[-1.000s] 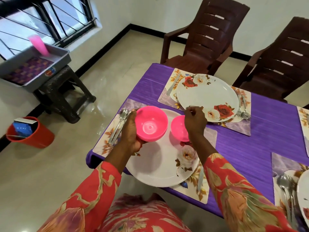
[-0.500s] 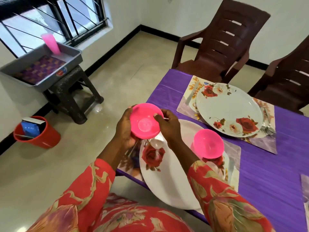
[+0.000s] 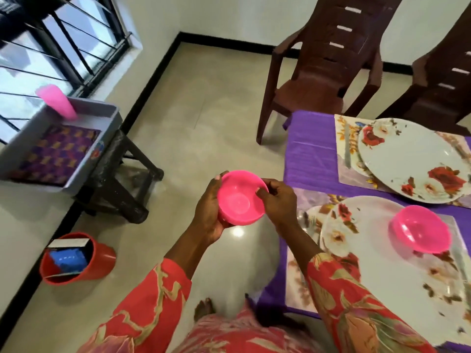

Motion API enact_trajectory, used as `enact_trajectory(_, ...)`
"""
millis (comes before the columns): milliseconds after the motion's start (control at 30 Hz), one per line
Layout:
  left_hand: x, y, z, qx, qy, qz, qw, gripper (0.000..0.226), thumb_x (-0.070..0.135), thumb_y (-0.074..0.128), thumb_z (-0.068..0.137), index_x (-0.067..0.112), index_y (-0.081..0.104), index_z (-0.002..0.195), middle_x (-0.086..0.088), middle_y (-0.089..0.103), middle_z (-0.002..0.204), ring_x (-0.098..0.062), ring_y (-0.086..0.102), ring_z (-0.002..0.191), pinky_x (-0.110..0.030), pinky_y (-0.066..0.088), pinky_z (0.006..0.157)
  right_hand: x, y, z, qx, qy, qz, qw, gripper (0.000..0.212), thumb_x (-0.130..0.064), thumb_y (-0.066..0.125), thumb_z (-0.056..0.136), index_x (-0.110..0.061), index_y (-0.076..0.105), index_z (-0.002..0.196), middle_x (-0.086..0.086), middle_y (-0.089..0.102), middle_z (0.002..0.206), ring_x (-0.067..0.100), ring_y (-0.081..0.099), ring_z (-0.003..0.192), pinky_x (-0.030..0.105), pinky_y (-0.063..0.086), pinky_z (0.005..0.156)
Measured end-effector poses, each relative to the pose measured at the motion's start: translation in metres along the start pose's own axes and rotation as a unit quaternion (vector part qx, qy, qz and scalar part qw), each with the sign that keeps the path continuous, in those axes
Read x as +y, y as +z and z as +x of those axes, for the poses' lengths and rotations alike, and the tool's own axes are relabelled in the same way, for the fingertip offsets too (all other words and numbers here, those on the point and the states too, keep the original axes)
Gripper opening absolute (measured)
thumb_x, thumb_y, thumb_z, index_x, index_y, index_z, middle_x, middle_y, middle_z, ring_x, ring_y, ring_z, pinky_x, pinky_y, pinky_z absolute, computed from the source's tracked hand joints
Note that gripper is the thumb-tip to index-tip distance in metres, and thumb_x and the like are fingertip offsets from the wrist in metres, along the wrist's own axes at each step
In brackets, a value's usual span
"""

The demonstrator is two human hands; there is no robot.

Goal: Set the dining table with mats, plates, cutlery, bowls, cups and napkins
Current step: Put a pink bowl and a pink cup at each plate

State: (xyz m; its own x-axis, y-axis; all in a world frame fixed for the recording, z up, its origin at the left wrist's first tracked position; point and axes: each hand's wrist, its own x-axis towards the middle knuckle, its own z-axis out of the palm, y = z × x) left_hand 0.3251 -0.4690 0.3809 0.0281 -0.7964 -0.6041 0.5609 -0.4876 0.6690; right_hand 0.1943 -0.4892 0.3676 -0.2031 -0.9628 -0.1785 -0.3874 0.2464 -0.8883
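Pink and round, a small plastic bowl (image 3: 240,197) is up in the air over the shiny floor, just beside the table corner, with the left hand (image 3: 207,211) cupped under it and the right hand (image 3: 279,201) pinching its rim. Another pink plastic bowl (image 3: 420,229) sits on the near white flowered plate (image 3: 382,273) on the purple tablecloth (image 3: 308,159). A grey tray (image 3: 102,146) with a pink cup (image 3: 57,101) rests on a dark stool (image 3: 119,182) near a red bucket (image 3: 99,261), well apart from the hands.

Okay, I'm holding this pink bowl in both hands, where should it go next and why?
Probably carry the held pink bowl over to the far plate: that plate has no bowl, while the near plate already carries one. Both hands grip it off the table.
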Motion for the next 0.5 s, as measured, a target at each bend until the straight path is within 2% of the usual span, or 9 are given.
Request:
enact_trajectory(67, 0.016, -0.020, 0.003, 0.002, 0.004, 0.005, 1.000, 0.020, 0.042, 0.047, 0.094, 0.032, 0.062, 0.104, 0.000, 0.063, 0.100, -0.024, 0.061, 0.089, -0.046, 0.053, 0.076, -0.013, 0.024, 0.001, -0.012, 0.003, 0.000, 1.000, 0.033, -0.012, 0.061, 0.075, -0.013, 0.072, 0.106, 0.012, 0.070, 0.100, 0.026, 0.064, 0.092, 0.044, 0.051, 0.086)
enact_trajectory(200, 0.045, -0.049, 0.010, 0.013, 0.042, 0.030, 0.999, 0.023, 0.047, 0.046, 0.094, 0.034, 0.060, 0.107, -0.002, 0.060, 0.111, -0.027, 0.059, 0.099, -0.048, 0.056, 0.073, -0.041, 0.057, 0.008, -0.037, -0.029, -0.016, 0.999, 0.030, 0.002, 0.059, 0.081, -0.007, 0.071, 0.107, 0.012, 0.072, 0.101, 0.016, 0.059, 0.085, 0.034, 0.050, 0.081)
enact_trajectory(367, 0.080, -0.066, 0.034, 0.014, 0.071, 0.043, 0.996, 0.041, 0.053, 0.041, 0.092, 0.030, 0.054, 0.123, -0.008, 0.058, 0.120, -0.033, 0.059, 0.106, -0.052, 0.056, 0.074, -0.068, 0.087, 0.035, -0.052, -0.053, -0.007, 0.997, 0.031, 0.001, 0.055, 0.084, -0.009, 0.071, 0.108, 0.007, 0.072, 0.098, 0.014, 0.059, 0.084, 0.029, 0.048, 0.078)
enact_trajectory(500, 0.106, -0.063, 0.065, 0.000, 0.069, 0.052, 0.996, 0.048, 0.058, 0.035, 0.091, 0.030, 0.053, 0.125, -0.011, 0.057, 0.124, -0.035, 0.059, 0.108, -0.051, 0.056, 0.074, -0.082, 0.101, 0.071, -0.042, -0.049, 0.007, 0.998, 0.030, 0.000, 0.054, 0.085, -0.009, 0.071, 0.108, 0.004, 0.071, 0.095, 0.014, 0.058, 0.082, 0.026, 0.046, 0.074)
